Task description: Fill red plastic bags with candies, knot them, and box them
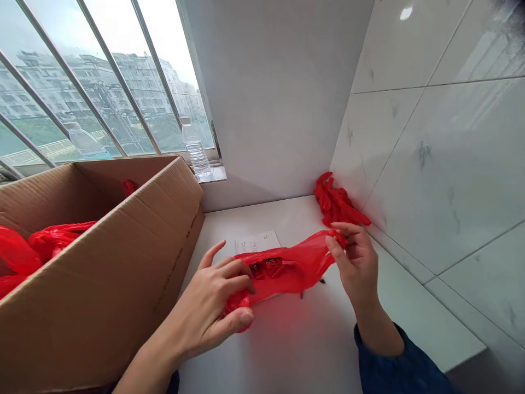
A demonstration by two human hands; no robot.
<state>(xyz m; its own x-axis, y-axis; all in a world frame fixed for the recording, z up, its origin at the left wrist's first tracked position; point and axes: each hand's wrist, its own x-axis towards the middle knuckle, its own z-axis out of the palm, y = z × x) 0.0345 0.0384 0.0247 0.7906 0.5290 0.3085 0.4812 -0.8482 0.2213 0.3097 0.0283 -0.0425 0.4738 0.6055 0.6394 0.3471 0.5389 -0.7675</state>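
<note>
A thin red plastic bag (289,268) is stretched between my two hands above the white tabletop (266,350). Dark small items or dark print show through its left half; I cannot tell which. My left hand (219,301) has its fingers curled over the bag's bunched left end, thumb along the lower side. At the other end, my right hand (356,262) pinches the gathered red plastic between thumb and fingers. Under the bag lies a white paper (258,242) with printed marks, partly covered.
On the left stands a large open cardboard box (123,273) with red plastic bags (61,238) inside. A crumpled heap of red bags (336,202) lies in the back corner by the tiled wall (459,164). A clear bottle (194,148) stands on the windowsill.
</note>
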